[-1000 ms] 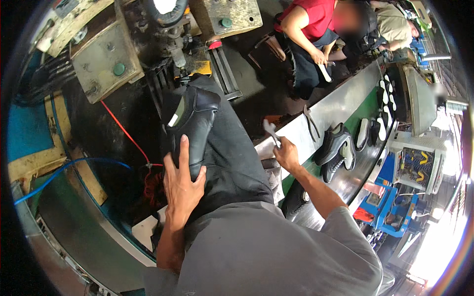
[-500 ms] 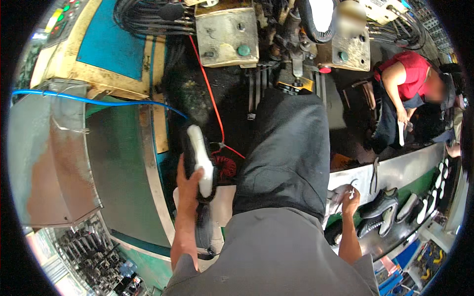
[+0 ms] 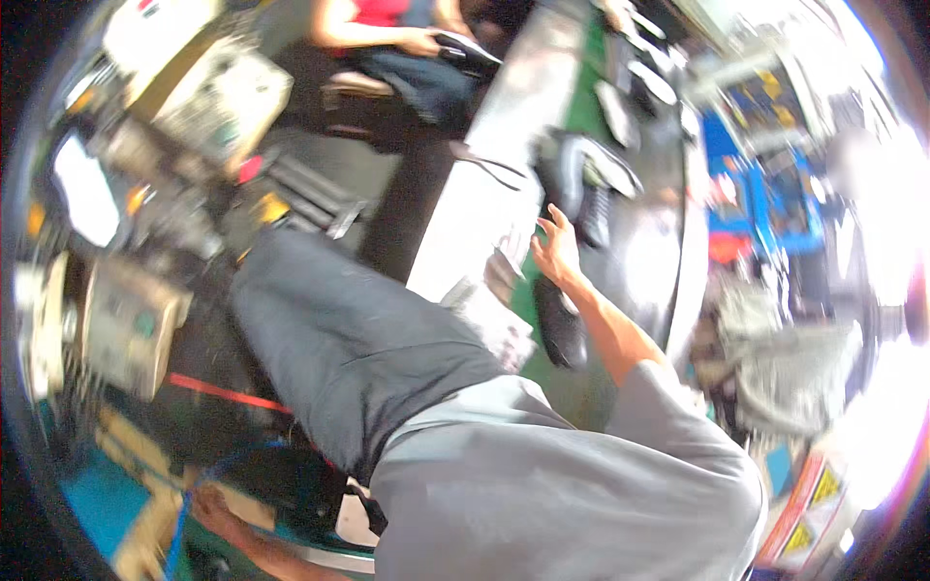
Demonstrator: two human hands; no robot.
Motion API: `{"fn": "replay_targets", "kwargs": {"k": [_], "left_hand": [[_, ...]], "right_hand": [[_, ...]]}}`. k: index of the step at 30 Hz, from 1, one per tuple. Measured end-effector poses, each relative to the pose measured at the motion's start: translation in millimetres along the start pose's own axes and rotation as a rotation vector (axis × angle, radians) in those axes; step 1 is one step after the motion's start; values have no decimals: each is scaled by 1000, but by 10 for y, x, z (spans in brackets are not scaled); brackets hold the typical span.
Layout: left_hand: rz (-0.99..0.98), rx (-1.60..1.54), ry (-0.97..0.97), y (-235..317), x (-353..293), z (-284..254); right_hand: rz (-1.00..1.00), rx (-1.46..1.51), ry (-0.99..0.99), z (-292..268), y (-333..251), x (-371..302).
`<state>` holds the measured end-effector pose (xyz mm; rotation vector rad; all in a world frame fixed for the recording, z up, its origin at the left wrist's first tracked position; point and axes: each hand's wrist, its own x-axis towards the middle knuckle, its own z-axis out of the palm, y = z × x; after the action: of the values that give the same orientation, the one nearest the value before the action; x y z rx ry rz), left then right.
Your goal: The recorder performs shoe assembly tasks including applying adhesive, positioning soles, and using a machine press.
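My right hand (image 3: 557, 250) reaches over the conveyor (image 3: 635, 252) with its fingers apart and nothing seen in them. Just beyond its fingertips, several black shoes (image 3: 562, 179) lie on the belt, some with pale soles or insoles beside them. Another black shoe (image 3: 562, 324) rests below my right wrist. At the lower left, my left hand (image 3: 208, 508) is beside a blue hose (image 3: 182, 528). Its fingers are blurred, so whether it grips the hose cannot be made out. No shoe shows in that hand.
A machine (image 3: 160, 184) with metal control boxes stands at the left, a white-soled shoe (image 3: 85, 189) on it. A seated co-worker (image 3: 387, 44) handles a dark shoe across the ledge (image 3: 475, 208). Blue crates (image 3: 765, 194) stand beyond the conveyor. A red hose (image 3: 231, 392) runs near my legs.
My view has swung to the right. My left hand, which held a black shoe with a white sole, now shows none. My right hand has opened and moved over the shoes on the belt.
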<state>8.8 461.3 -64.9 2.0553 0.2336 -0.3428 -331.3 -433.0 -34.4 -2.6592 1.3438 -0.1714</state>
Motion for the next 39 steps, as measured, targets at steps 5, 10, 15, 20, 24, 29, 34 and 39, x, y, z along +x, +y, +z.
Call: {"fn": "replay_targets", "kwargs": {"k": [5,10,15,20,24,29,34,39], "left_hand": [[-25,-397,-202,1513,49,2493],[88,-377,-295,2248,-295,3379],[214,-306,-560,2694,-424,3908],[244,-237,-854,3230,-1020,4643],[238,-328,-1125,3407,-1436,5029],[170,-646,-1353,3713,-1713,5464],[123,-727,-828,3746,-1388,5130],[190,-692,-660,3542,-1174,4505]], "right_hand": [[721,241,-253,-520,1476,-1612],[739,633,-363,-285,1380,-2715],[743,181,-41,250,1041,-2252],[763,733,-64,240,1174,-1915],[744,1597,-394,-297,298,-1394],[279,2057,-597,-885,-921,-774],[5,1187,-444,-779,-2080,-414],[-11,1128,-496,-510,-2598,-332]]}}
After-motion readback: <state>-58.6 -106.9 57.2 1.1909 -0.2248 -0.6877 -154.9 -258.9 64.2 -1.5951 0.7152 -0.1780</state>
